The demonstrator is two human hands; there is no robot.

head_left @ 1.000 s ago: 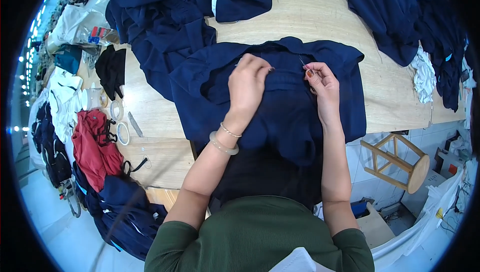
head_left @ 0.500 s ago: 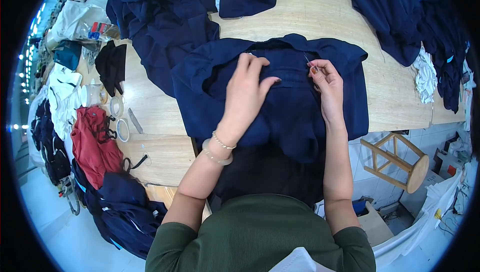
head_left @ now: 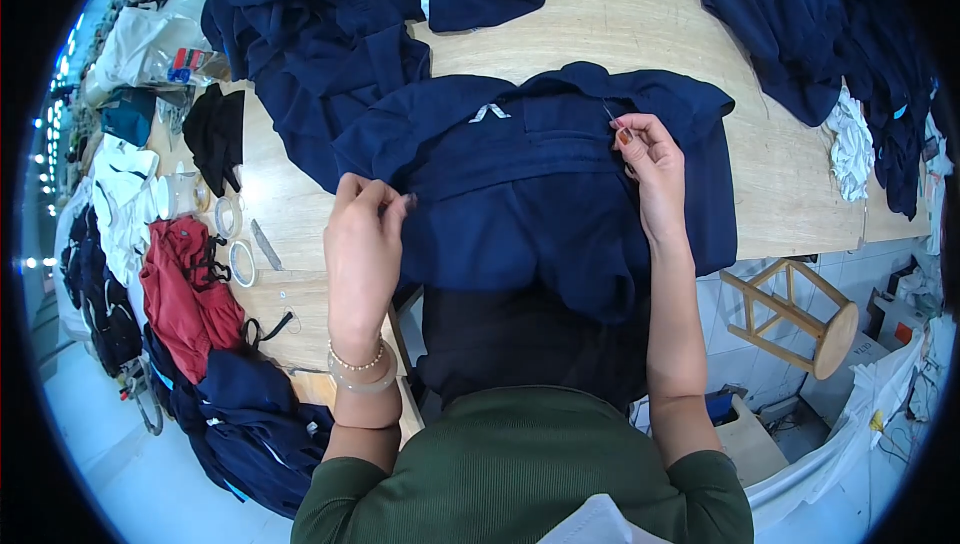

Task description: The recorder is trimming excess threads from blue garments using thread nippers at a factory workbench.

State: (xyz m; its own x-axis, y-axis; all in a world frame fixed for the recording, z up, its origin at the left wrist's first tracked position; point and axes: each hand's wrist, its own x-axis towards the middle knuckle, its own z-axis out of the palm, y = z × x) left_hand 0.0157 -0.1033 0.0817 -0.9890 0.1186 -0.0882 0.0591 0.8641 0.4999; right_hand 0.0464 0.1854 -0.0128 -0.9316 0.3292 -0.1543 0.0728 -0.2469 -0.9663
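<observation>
A navy blue garment [head_left: 570,214] lies spread at the table's front edge, its waistband-like opening toward the far side. A small white patterned label [head_left: 490,113] shows on its far inner edge. At the garment's left side, my left hand [head_left: 362,249] is closed, thumb and fingertips pinching the cloth edge. My right hand [head_left: 652,159] is closed over the right end of the opening. Between its thumb and forefinger is a thin pointed metal tool [head_left: 608,110], its tip directed away from me; its exact kind is too small to make out.
Navy garments are heaped at the far left [head_left: 320,54] and far right [head_left: 790,24] of the wooden table [head_left: 600,4]. Tape rolls [head_left: 242,262], a red cloth item [head_left: 188,284] and a black cloth piece [head_left: 214,134] lie left. A wooden stool [head_left: 790,314] stands right, below table height.
My left hand has moved left and toward me, from the middle of the opening to the garment's left edge, uncovering the white label. My right hand stays nearly in place with the thin tool.
</observation>
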